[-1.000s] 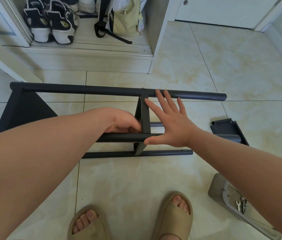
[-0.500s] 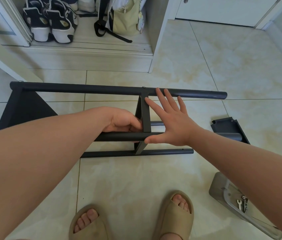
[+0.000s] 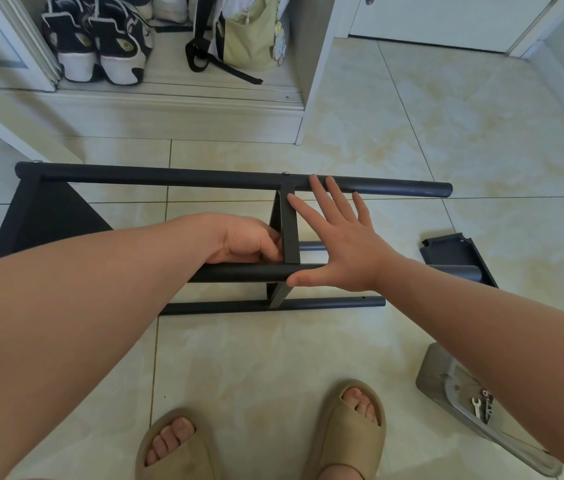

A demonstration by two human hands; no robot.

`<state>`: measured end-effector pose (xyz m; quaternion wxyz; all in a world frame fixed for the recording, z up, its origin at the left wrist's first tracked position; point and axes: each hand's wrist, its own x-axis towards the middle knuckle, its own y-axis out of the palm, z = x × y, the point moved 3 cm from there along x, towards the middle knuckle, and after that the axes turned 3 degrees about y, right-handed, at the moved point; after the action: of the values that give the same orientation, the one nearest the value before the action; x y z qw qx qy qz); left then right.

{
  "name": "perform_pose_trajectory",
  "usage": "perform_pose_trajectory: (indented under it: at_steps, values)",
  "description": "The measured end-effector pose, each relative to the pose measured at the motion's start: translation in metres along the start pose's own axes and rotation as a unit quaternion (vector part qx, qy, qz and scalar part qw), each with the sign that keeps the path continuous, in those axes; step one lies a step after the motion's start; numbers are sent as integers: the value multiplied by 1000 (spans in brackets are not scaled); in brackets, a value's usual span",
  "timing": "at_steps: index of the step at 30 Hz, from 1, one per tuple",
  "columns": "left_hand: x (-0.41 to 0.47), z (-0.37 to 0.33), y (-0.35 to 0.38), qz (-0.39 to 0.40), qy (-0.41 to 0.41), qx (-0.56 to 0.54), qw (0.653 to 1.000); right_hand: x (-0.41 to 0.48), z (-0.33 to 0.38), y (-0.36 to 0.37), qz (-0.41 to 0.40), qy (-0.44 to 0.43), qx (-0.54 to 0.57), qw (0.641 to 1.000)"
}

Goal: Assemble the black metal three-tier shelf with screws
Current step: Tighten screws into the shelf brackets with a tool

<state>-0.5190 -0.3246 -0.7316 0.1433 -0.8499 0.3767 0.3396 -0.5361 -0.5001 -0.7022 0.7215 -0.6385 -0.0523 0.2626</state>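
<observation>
- While standing on cream floor tiles (image 3: 256,358), wearing tan sandals (image 3: 346,427), toes toward the work.
- Low on the right, a grey tray (image 3: 436,375) holding a small wrench (image 3: 476,407) and bits too small to tell.
- Farther out, on its side across the tiles, the black shelf (image 3: 48,220), with long poles running left to right.
- At its middle tier, the left hand (image 3: 249,242), fingers curled round the edge above the near pole (image 3: 239,272), tips hidden.
- Just beside it, the right hand (image 3: 339,251), flat and spread, thumb on that pole, fingertips (image 3: 314,181) reaching the far pole (image 3: 169,176), grasping nothing.
- Right of the shelf, a loose black panel (image 3: 446,249) on the floor.
- Farthest back, sneakers (image 3: 100,46) and a green bag (image 3: 249,39) in an open closet (image 3: 176,109).
</observation>
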Motion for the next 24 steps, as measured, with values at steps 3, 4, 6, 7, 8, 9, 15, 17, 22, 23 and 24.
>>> perform_pose_trajectory:
  at_steps: [3, 4, 6, 7, 8, 9, 15, 17, 22, 23, 24]
  values:
    - [2, 2, -1, 2, 5, 0, 1000, 0, 0, 1, 1, -1, 2, 1000]
    - [2, 2, -1, 2, 6, -1, 1000, 0, 0, 1, 1, -1, 2, 1000]
    - [3, 2, 0, 2, 4, -4, 1000, 1, 0, 2, 0, 0, 0, 1000]
    - [3, 2, 0, 2, 4, -5, 1000, 1, 0, 2, 0, 0, -1, 1000]
    - [3, 1, 0, 2, 1, -8, 1000, 1, 0, 1, -1, 1, -1, 1000]
    - [2, 1, 0, 3, -3, -15, 1000, 1, 0, 1, -1, 1, 0, 1000]
    - [2, 5, 2, 26, -65, -51, 996, 0, 0, 1, 0, 0, 3, 1000]
    - [2, 4, 1, 20, -67, -28, 997, 0, -1, 1, 0, 0, 4, 1000]
    - [3, 1, 1, 2, -46, 1, 999, 0, -1, 0, -2, -1, 5, 1000]
    - [3, 1, 1, -2, -43, 0, 999, 1, -1, 0, -2, -1, 4, 1000]
    - [4, 0, 1, -3, -41, -2, 999, 1, -1, 0, -2, -1, 3, 1000]
